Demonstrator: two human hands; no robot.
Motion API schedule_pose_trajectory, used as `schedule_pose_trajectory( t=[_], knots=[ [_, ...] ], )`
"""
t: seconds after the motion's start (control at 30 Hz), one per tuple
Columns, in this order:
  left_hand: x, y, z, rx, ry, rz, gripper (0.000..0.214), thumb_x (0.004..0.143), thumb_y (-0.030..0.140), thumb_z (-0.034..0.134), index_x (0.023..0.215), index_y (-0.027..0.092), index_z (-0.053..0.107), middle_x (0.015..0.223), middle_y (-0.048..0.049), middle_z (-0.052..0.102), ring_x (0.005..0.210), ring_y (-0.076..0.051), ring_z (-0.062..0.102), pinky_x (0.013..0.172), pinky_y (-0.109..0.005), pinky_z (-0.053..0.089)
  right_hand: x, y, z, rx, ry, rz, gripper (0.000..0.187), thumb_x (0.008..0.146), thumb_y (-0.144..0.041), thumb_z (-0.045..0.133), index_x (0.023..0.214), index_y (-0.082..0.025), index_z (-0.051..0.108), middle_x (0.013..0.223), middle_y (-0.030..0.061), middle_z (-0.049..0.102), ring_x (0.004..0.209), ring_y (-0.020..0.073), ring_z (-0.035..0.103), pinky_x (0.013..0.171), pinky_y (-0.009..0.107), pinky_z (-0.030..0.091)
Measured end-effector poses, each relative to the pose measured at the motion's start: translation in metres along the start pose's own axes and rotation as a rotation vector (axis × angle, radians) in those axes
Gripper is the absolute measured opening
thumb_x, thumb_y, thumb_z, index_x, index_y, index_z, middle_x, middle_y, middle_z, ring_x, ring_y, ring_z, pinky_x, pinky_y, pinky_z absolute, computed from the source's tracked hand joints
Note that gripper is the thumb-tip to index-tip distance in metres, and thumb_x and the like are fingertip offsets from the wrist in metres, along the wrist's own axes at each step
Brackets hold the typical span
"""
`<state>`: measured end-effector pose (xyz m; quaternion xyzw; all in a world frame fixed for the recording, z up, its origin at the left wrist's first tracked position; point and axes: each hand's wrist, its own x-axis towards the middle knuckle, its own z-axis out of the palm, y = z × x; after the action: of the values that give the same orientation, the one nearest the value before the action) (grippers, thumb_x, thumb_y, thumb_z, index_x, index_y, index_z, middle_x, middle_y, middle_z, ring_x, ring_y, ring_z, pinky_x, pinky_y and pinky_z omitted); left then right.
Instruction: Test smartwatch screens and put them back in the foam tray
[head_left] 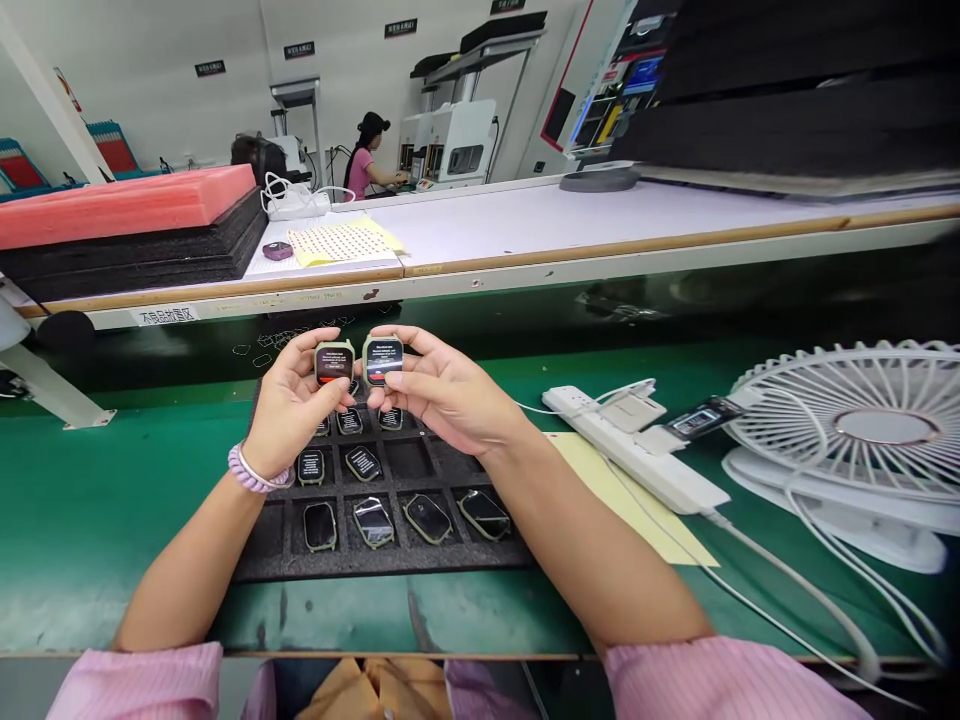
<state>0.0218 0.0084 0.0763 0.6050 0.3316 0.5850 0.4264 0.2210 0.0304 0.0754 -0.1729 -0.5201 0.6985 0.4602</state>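
My left hand [289,400] is closed on a small smartwatch body [334,362] with a lit screen, held upright above the tray. Beside it, my right hand [439,390] grips a second smartwatch body [383,359], its screen also lit with text. The two watches are side by side, nearly touching. Under both hands lies a black foam tray [409,462] with square pockets. Several more watch bodies [427,517] rest in those pockets, screens dark or faintly lit. A pink hair tie circles my left wrist.
A white power strip [637,455] with cables and a phone [703,417] lies right of the tray, on a yellow sheet [637,500]. A white desk fan [862,440] stands at the far right. Black and pink foam stacks [127,225] sit back left. A person works at a distant machine.
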Motion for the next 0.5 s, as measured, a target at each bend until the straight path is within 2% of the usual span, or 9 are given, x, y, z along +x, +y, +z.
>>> schedule_pose_trajectory(
  t=[0.23, 0.5],
  knots=[
    [-0.0007, 0.0010, 0.0005, -0.060, -0.042, -0.014, 0.062, 0.079, 0.019, 0.079, 0.135, 0.016, 0.055, 0.113, -0.0079, 0.077, 0.074, -0.013, 0.078, 0.071, -0.021, 0.069, -0.0003, -0.0016, 0.0014, -0.014, 0.019, -0.030, 0.056, 0.072, -0.010, 0.078, 0.123, -0.023, 0.058, 0.095, -0.0026, 0.076, 0.075, 0.0118, 0.074, 0.073, 0.025, 0.060],
    [-0.0055, 0.0091, 0.0037, -0.050, -0.010, -0.110, 0.051, 0.080, 0.024, 0.075, 0.128, 0.015, 0.061, 0.099, -0.0038, 0.078, 0.066, -0.017, 0.078, 0.062, -0.025, 0.069, 0.0027, 0.0034, 0.0001, -0.052, 0.061, -0.027, 0.049, 0.076, -0.027, 0.089, 0.115, -0.022, 0.059, 0.092, -0.0019, 0.073, 0.062, 0.0085, 0.065, 0.060, 0.022, 0.055]
  ],
)
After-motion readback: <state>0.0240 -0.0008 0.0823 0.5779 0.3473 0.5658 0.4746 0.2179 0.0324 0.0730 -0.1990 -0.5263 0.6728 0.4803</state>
